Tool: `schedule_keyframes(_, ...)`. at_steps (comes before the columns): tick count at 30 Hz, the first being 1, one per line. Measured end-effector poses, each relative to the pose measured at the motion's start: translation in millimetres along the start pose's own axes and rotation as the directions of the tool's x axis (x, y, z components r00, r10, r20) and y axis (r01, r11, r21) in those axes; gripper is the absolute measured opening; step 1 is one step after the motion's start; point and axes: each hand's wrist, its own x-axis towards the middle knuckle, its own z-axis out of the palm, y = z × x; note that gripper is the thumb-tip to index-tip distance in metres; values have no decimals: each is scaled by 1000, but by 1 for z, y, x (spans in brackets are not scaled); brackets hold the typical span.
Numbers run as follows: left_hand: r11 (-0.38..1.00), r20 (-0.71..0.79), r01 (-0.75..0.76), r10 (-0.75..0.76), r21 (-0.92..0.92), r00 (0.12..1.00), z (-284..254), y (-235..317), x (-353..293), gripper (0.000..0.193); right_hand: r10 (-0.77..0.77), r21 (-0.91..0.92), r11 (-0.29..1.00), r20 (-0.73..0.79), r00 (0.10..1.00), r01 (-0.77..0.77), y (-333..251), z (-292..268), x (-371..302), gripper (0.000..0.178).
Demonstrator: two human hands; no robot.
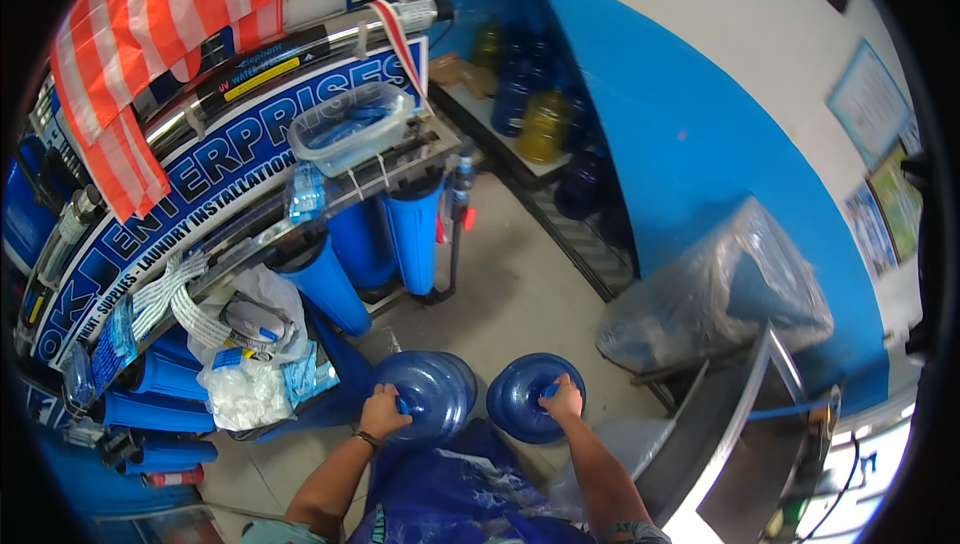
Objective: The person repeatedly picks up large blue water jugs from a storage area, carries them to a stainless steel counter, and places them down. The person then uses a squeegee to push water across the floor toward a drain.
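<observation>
My left hand (385, 414) is closed round the neck of a large round blue water jug (436, 382), with a bit of blue showing beside the fingers. On the right, my right hand (563, 400) grips the neck of a second blue water jug (514, 406) in the same way. Both jugs are seen from above, side by side with a gap between them, just in front of my blue apron (460, 494). My fingertips are partly hidden, as are the jugs' lower parts. Whether the jugs touch the floor I cannot tell.
Blue filter housings (412, 239) hang under a metal rack on the left, with a plastic tub (352, 129) on top. Blue and yellow jugs (545, 126) stand on a low shelf ahead. To the right are a plastic-wrapped bulky item (715, 284) and a metal-edged counter (735, 434).
</observation>
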Motion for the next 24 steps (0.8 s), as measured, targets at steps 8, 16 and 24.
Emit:
schedule_keyframes(8, 960, 16, 278, -278, -34, 961, 77, -25, 126, 68, -162, -126, 976, 133, 978, 179, -70, 56, 138, 64)
schedule_keyframes(16, 884, 51, 465, -467, 42, 883, 127, -75, 199, 74, -382, -236, 855, 317, 868, 462, -145, 136, 249, 65)
schedule_keyframes(24, 805, -38, 590, -592, -64, 805, 173, -109, 213, 64, -545, -200, 703, 466, 697, 683, -193, 185, 304, 61)
